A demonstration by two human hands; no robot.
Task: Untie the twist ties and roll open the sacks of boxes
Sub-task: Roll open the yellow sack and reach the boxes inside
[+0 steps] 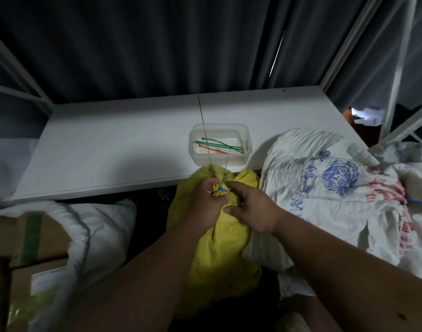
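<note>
- Left hand (205, 200) clamps the gathered neck of the yellow sack (219, 248), fingers curled round it.
- Right hand (250, 207) pinches the blue tie (223, 185) at that neck — its tail sticks up past both hands.
- Just beyond the grip, 1 clear tub (246, 137) holds loose ties.
- Right of the grip — a printed white sack (325, 188).
</note>
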